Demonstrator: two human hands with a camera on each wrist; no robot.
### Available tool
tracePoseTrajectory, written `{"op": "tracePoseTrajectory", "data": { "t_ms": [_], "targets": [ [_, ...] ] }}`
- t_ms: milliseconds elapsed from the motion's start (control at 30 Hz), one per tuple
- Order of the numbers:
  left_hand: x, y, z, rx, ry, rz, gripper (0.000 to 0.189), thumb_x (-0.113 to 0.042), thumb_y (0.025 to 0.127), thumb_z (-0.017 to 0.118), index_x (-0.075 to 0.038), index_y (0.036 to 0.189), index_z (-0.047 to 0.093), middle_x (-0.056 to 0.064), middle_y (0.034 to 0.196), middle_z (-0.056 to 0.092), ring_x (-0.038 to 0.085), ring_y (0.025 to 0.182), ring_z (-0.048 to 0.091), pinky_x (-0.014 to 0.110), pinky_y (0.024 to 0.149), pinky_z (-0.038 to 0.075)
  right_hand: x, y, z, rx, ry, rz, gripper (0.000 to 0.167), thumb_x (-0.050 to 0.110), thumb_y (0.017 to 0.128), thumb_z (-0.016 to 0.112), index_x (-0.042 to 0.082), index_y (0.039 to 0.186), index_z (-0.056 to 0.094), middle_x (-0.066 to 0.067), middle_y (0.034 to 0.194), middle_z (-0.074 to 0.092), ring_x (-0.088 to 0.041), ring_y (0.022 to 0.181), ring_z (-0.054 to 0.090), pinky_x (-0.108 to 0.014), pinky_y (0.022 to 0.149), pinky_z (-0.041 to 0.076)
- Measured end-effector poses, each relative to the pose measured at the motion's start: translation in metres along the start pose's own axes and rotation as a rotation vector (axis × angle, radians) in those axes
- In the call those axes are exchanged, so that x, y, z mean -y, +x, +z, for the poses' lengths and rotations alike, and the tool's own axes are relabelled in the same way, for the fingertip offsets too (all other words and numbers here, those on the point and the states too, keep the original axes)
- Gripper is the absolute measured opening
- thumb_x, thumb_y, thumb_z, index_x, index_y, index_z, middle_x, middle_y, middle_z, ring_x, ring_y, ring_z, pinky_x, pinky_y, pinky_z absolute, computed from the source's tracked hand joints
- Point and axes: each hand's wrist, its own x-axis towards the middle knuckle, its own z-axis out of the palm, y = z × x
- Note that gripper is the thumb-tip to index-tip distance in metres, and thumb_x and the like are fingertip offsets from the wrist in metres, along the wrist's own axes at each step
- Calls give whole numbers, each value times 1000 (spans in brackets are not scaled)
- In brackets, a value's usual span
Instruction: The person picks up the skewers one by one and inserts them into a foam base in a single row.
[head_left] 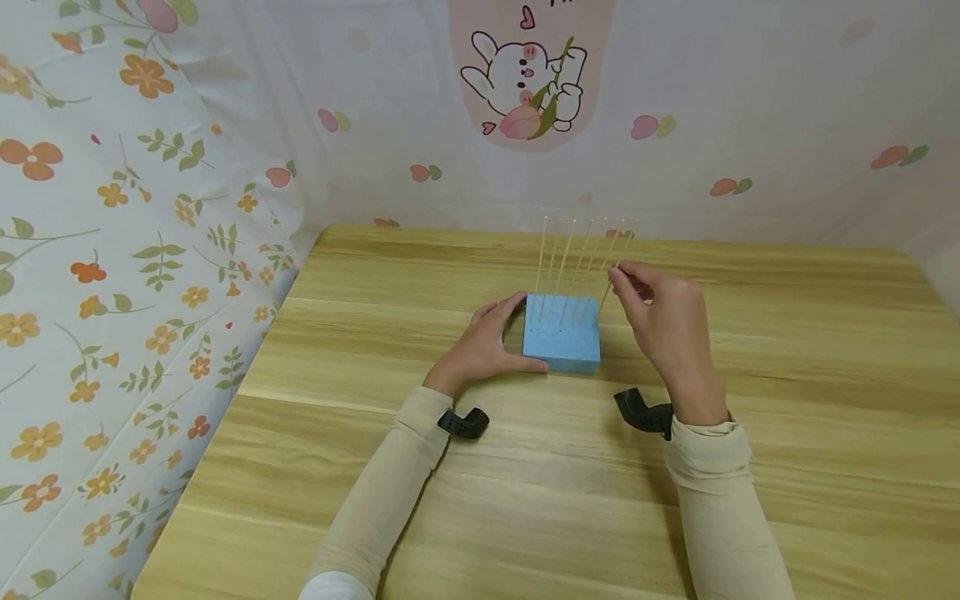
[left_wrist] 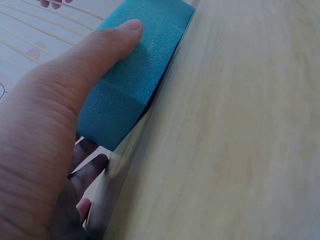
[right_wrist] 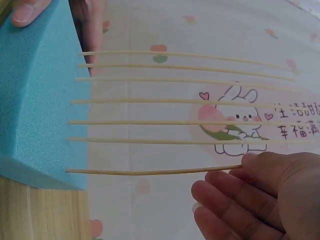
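A light blue foam block (head_left: 562, 346) lies on the table with several thin bamboo skewers (right_wrist: 165, 122) standing in its top in a row. My left hand (head_left: 483, 346) grips the block from its left side, the thumb pressed on the front face and the fingers reaching behind. Between thumb and forefinger, my right hand (head_left: 670, 321) pinches the rightmost bamboo skewer (right_wrist: 145, 173) partway up. That skewer's lower end meets the foam near the block's right edge, and it bows slightly in the right wrist view. Small holes dot the block's top in front of the row.
The wood-grain table (head_left: 525, 500) extends around the block. Behind it hangs a white cloth (head_left: 390, 100) with a bunny print, and a floral cloth (head_left: 150, 275) hangs along the left side. Black curved pieces are strapped at both wrists.
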Motion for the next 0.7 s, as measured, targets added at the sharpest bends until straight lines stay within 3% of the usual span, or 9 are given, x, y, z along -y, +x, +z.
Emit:
{"op": "tracePoseTrajectory", "data": {
  "t_ms": [333, 700],
  "targets": [
    [0, 1, 0, -3, 9, 22, 122, -54, 74, 90, -13, 166, 22, 1, 164, 39, 16, 150, 34, 36, 126, 4, -1, 0, -3, -26, 59, 30, 39, 25, 109, 54, -8, 115, 75, -21, 95, 76, -37, 84, 73, -53, 77, 59],
    [1, 2, 0, 4, 29, 38, 123, -50, 76, 91, -10, 166, 18, 4, 167, 33, 17, 151, 32, 37, 126, 3, -3, 1, -5, -60, 62, 19, 37, 24, 109, 55, -6, 111, 77, -22, 96, 76, -37, 82, 73, -53, 78, 59]
  ]
}}
